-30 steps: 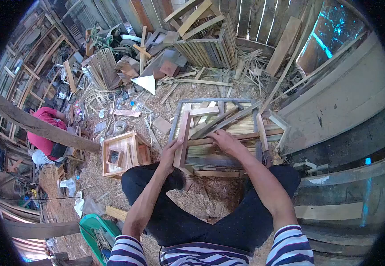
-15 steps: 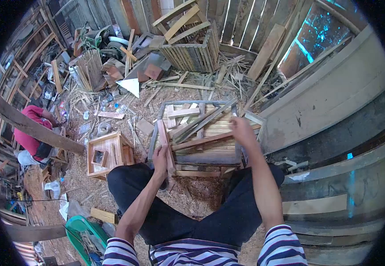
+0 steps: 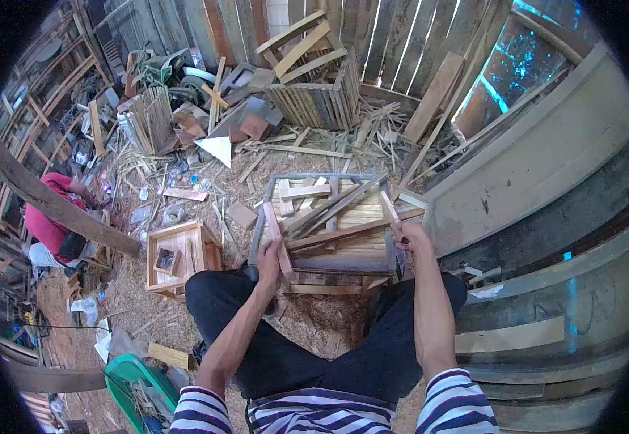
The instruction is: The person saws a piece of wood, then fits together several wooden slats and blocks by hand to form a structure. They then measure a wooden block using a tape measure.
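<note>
Seated over the crate [image 3: 322,226], I grip 1 slat [image 3: 275,233] in my left hand [image 3: 269,262] at its left edge; my right hand [image 3: 410,235] pinches another [image 3: 387,206] at its right. Loose slats lie unfixed across it: work barely halfway, I judge.

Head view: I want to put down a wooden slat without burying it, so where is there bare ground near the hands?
The sawdust patch between the knees, below the grey-framed wooden crate, is bare. Another strip lies between that crate and the small open wooden box. The crate top is crowded with loose slats where the left hand and right hand grip pieces; scrap wood clutters beyond.
</note>
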Available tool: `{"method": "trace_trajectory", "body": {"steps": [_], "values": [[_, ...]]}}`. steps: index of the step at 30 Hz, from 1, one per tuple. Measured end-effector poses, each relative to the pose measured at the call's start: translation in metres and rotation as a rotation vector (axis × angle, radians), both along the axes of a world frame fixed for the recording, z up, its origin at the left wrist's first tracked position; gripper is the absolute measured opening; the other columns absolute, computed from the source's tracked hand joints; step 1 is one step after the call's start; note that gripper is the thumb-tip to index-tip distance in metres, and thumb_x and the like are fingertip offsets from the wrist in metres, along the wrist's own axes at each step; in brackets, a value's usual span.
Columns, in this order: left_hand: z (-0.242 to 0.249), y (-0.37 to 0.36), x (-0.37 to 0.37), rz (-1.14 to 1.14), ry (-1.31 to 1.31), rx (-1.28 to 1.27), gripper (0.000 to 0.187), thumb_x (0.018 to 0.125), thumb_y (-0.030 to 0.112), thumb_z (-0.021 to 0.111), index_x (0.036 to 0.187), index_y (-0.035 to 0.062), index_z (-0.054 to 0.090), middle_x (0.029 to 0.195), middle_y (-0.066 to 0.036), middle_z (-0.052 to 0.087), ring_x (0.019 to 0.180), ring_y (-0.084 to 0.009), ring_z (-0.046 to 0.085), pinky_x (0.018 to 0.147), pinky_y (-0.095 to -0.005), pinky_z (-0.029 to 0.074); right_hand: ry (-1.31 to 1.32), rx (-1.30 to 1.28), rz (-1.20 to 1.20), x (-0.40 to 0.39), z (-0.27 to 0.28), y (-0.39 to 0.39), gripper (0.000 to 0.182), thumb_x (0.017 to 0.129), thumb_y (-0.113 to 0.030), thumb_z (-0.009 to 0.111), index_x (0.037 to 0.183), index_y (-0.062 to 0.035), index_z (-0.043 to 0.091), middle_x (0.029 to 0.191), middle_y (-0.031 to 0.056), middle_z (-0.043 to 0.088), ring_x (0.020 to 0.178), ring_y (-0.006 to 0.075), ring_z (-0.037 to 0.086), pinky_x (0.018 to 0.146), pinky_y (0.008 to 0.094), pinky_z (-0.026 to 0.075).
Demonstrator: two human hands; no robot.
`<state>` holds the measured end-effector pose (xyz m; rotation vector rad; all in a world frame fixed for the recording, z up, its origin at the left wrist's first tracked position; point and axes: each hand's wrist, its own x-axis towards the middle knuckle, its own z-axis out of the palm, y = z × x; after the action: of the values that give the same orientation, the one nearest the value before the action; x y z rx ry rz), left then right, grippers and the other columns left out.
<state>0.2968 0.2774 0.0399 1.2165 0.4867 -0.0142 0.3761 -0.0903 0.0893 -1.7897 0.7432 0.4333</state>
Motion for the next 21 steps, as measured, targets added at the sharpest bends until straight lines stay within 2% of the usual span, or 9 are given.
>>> {"method": "trace_trajectory", "body": {"steps": [2,6,8,11,12,15,17,19,21], "values": [[-0.009,0.002,0.004,0.017,-0.001,0.002,0.047,0.087,0.034,0.062,0.112,-0.0060,0.057,0.099,-0.009,0.061,0.087,-0.0144,0.057,0.078,-0.0262,0.045,0.029,0.211,-0.058,0.003,-0.012,-0.006,0.026,0.091,-0.030,0.057,0.102,-0.0060,0.058,0.078,0.0055,0.062,0.061,0.0130,0.059,0.048,0.0283,0.045],[-0.008,0.007,0.008,0.023,-0.015,-0.075,0.045,0.089,0.032,0.061,0.117,-0.0026,0.053,0.097,-0.005,0.061,0.084,-0.0135,0.058,0.076,-0.0263,0.047,-0.113,0.366,-0.011,0.013,-0.036,-0.018,0.023,0.090,-0.027,0.060,0.102,-0.0076,0.057,0.080,0.0045,0.063,0.063,0.0126,0.059,0.048,0.0275,0.044],[0.022,0.007,0.002,-0.037,-0.063,-0.157,0.045,0.090,0.031,0.060,0.120,-0.0015,0.051,0.099,-0.004,0.061,0.085,-0.0131,0.059,0.076,-0.0260,0.048,-0.312,0.410,-0.122,0.014,-0.023,-0.012,0.020,0.090,-0.025,0.061,0.102,-0.0095,0.056,0.080,0.0038,0.063,0.067,0.0125,0.059,0.053,0.0248,0.043],[0.052,0.007,-0.005,-0.085,-0.142,-0.247,0.043,0.090,0.028,0.059,0.122,-0.0001,0.050,0.101,-0.003,0.061,0.086,-0.0121,0.060,0.075,-0.0257,0.049,-0.459,0.479,-0.176,-0.007,0.057,0.012,0.020,0.089,-0.018,0.063,0.103,-0.0048,0.057,0.078,0.0025,0.062,0.060,0.0089,0.054,0.048,0.0220,0.039],[0.057,0.009,-0.004,-0.081,-0.173,-0.257,0.042,0.091,0.027,0.059,0.122,0.0004,0.050,0.102,-0.003,0.060,0.087,-0.0116,0.060,0.075,-0.0256,0.049,-0.492,0.479,-0.167,-0.004,0.058,0.013,0.021,0.088,-0.017,0.064,0.104,-0.0051,0.057,0.085,0.0033,0.063,0.065,0.0093,0.057,0.053,0.0218,0.044],[0.068,0.014,0.000,-0.091,-0.266,-0.319,0.041,0.090,0.024,0.059,0.122,0.0002,0.049,0.103,-0.004,0.060,0.091,-0.0121,0.059,0.077,-0.0255,0.049,-0.606,0.563,-0.181,0.000,0.056,0.018,0.020,0.088,-0.015,0.064,0.104,-0.0053,0.057,0.091,0.0039,0.063,0.075,0.0096,0.058,0.060,0.0234,0.048],[0.074,0.015,0.005,-0.127,-0.294,-0.292,0.042,0.090,0.021,0.058,0.124,-0.0007,0.047,0.106,-0.005,0.059,0.096,-0.0135,0.058,0.082,-0.0266,0.047,-0.660,0.587,-0.193,0.004,0.052,0.022,0.020,0.088,-0.015,0.064,0.104,-0.0060,0.055,0.093,0.0044,0.062,0.078,0.0110,0.059,0.064,0.0249,0.049],[0.072,0.020,0.006,-0.050,-0.360,-0.284,0.044,0.091,0.020,0.058,0.127,-0.0017,0.045,0.109,-0.006,0.058,0.100,-0.0149,0.057,0.088,-0.0282,0.045,-0.702,0.622,-0.190,0.008,0.043,0.023,0.020,0.088,-0.016,0.063,0.103,-0.0067,0.054,0.094,0.0050,0.062,0.081,0.0125,0.060,0.068,0.0265,0.049],[0.072,0.023,0.011,-0.023,-0.359,-0.221,0.044,0.091,0.019,0.057,0.128,-0.0021,0.044,0.113,-0.007,0.056,0.101,-0.0140,0.055,0.087,-0.0268,0.044,-0.722,0.611,-0.146,0.010,0.042,0.027,0.019,0.089,-0.015,0.062,0.104,-0.0073,0.054,0.094,0.0045,0.062,0.084,0.0118,0.060,0.068,0.0248,0.048]]}}
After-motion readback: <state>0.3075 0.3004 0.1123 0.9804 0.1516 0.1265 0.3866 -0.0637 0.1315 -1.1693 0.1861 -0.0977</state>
